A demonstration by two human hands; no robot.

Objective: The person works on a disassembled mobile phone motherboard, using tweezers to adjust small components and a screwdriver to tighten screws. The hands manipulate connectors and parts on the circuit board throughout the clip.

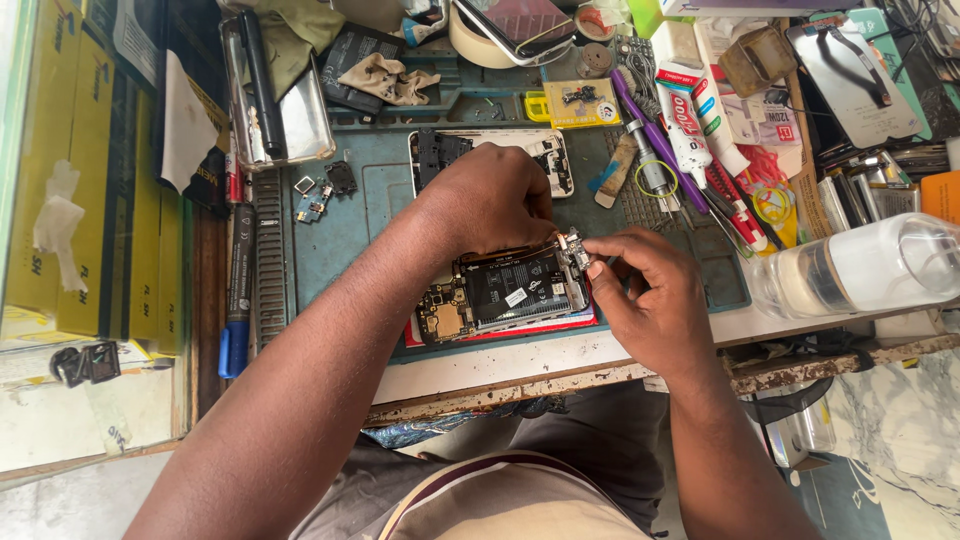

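Your opened phone [510,290] is lying back-side up on the teal repair mat [350,220], near the front edge of the bench, with its black battery and circuit boards exposed. Your left hand [490,200] comes in from above it and rests right on the phone's upper edge, fingers curled down over it, pinning it in place. Your right hand [640,290] sits just beside the phone's right end, thumb and forefinger pinched together on a small metal part [575,245] at the top right corner, so the phone ends up between your two hands. Behind your left hand there's a white phone back cover [545,160] on the mat, partly hidden. A purple-handled tool [650,135] and a glue tube [685,115] lie well off to the right, and a clear plastic bottle [880,265] sits on its side near the bench edge.
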